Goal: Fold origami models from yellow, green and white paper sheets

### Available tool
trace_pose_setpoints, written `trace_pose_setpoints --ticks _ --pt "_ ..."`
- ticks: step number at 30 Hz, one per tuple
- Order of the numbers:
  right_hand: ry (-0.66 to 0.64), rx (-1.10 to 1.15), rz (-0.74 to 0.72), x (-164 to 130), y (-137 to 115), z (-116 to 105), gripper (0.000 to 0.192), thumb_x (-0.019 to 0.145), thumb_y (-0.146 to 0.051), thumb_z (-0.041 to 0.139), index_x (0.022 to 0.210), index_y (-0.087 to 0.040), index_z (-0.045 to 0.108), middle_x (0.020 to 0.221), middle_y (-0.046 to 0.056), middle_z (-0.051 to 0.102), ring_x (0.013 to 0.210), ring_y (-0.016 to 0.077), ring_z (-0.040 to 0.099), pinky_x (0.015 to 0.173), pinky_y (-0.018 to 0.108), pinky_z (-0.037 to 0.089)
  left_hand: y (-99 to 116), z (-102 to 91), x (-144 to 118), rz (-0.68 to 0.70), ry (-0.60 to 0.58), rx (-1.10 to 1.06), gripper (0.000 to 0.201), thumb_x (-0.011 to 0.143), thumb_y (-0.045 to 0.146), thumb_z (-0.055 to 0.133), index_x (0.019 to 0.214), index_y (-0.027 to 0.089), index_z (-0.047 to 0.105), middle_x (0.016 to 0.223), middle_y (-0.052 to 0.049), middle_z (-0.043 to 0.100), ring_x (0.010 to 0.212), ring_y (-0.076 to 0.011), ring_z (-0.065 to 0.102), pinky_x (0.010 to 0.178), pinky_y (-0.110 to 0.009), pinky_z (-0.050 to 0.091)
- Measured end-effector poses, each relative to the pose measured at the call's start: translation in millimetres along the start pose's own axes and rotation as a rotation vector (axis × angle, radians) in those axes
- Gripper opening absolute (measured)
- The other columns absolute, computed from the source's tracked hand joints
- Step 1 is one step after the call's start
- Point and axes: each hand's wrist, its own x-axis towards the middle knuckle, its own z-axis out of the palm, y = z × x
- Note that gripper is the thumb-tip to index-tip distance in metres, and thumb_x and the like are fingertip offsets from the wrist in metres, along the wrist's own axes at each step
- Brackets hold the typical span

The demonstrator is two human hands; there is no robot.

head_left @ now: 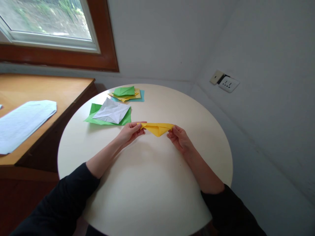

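A folded yellow paper [159, 130] is held between two bare hands, apparently just above a round white bench [150, 183]. Its long edge is stretched from side to side, with its pointed corner turned down or toward the near side. Its left end is pinched by the left hand [130, 132], its right end by the right hand [180, 139]; neither is nearer. Just beyond the left hand, a green sheet [127, 118] is partly covered by a white sheet [112, 111].
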Motion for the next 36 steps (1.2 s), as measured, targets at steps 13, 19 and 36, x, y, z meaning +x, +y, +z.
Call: trace_pose_setpoints --ticks 13,19,36 --pt "-0.011 0.025 -0.009 -1.0 1.8 2.9 0.029 0.059 -0.038 0.078 0.059 -0.018 0.059 0.055 -0.006 0.053 0.047 0.0035 0.040 0.048 0.019 0.038 -7.0 3.2 0.9 -0.001 0.065 0.053 0.032 0.066 0.039 0.073 0.061 0.010 0.061 0.056 0.000 0.056 0.052 -0.0062 0.050 0.061 -0.021 0.045" --pt "0.008 0.052 -0.047 0.9 7.4 5.5 0.023 0.064 -0.037 0.075 0.067 -0.022 0.059 0.060 -0.006 0.055 0.056 0.0062 0.047 0.051 0.020 0.040 -10.9 10.5 1.7 -0.013 0.078 -0.087 0.031 0.065 0.037 0.074 0.060 0.012 0.057 0.052 0.003 0.050 0.050 -0.0055 0.046 0.058 -0.020 0.044" --pt "0.011 0.236 0.075 3.2 18.6 17.5 0.013 0.072 -0.033 0.070 0.079 -0.024 0.064 0.078 -0.006 0.070 0.065 0.0058 0.061 0.060 0.016 0.050 -18.8 29.4 3.9 -0.081 0.167 -0.423 0.024 0.090 0.030 0.045 0.094 0.013 0.061 0.097 -0.009 0.068 0.098 -0.0169 0.062 0.095 -0.032 0.045"
